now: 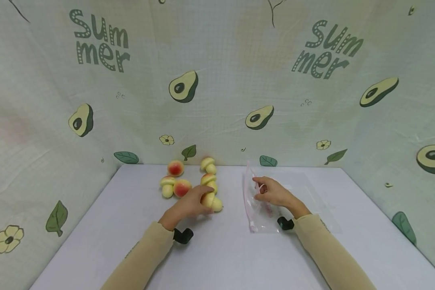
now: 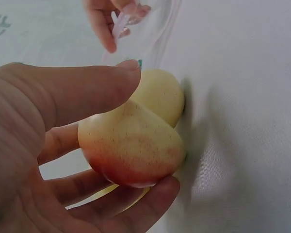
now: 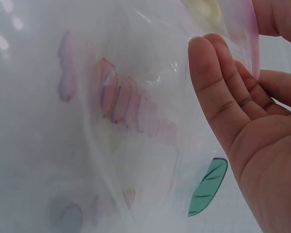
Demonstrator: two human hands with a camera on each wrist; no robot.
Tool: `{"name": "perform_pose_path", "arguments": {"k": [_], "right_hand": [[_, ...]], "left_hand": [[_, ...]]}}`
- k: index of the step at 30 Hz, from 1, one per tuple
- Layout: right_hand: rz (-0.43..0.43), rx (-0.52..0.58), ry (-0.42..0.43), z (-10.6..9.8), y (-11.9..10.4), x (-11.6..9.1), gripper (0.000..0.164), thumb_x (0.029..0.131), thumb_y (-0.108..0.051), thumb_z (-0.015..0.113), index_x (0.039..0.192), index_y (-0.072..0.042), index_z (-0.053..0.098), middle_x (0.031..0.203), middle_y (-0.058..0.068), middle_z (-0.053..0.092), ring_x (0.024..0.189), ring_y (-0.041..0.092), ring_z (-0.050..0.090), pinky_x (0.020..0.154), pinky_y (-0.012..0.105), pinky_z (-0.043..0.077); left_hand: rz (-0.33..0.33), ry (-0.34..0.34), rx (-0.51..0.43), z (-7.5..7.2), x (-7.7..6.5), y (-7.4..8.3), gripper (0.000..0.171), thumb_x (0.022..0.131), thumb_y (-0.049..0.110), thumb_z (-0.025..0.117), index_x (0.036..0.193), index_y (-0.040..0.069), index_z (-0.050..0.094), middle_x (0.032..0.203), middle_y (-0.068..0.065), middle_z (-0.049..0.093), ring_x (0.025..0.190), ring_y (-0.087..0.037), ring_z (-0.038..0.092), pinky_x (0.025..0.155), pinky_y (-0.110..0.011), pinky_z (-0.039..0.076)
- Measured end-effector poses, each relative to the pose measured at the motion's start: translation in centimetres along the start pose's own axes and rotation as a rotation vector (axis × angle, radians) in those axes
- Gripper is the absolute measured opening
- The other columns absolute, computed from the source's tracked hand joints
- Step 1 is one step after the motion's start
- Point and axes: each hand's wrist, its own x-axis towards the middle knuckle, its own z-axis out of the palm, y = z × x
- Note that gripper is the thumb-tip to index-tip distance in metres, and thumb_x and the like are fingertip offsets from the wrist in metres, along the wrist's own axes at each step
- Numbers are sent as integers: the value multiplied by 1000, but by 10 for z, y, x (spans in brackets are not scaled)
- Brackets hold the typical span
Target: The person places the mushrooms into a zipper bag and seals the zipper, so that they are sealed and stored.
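Note:
My left hand [image 1: 193, 200] grips a mushroom-shaped piece [image 2: 133, 141], yellowish with a red blush. Its thumb lies on top and its other fingers curl below. In the left wrist view the piece is close to the white table surface, and I cannot tell whether it touches. At the right, my right hand [image 1: 276, 193] holds the pink-edged mouth of a clear zip bag [image 1: 255, 219]. The right wrist view shows the fingers [image 3: 208, 73] at the bag's mouth, with pink printing on the film. The bag lies mostly flat on the table.
Beyond the left hand stand two more mushroom-shaped pieces [image 1: 208, 165]. Left of them are two red-and-yellow peaches [image 1: 175, 168] and another mushroom-shaped piece [image 1: 168, 186]. A cloth printed with avocados [image 1: 183, 86] hangs behind the white table [image 1: 221, 257] and at its sides.

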Motion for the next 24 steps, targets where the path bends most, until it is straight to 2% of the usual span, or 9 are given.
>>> {"name": "perform_pose_path", "arguments": {"k": [7, 24], "right_hand": [[-8, -6, -4, 1, 0, 0, 68, 80, -11, 74, 140, 2, 44, 97, 6, 52, 84, 20, 48, 65, 30, 45], [-2, -12, -14, 2, -1, 0, 68, 80, -11, 74, 139, 1, 45, 98, 6, 52, 85, 20, 48, 65, 31, 45]], "left_hand": [[-14, -23, 20, 3, 2, -2, 61, 75, 18, 82, 129, 11, 55, 116, -3, 56, 100, -19, 50, 90, -39, 42], [28, 10, 29, 8, 3, 2, 60, 76, 18, 79, 131, 8, 55, 123, -5, 58, 105, -21, 53, 95, -41, 42]]}}
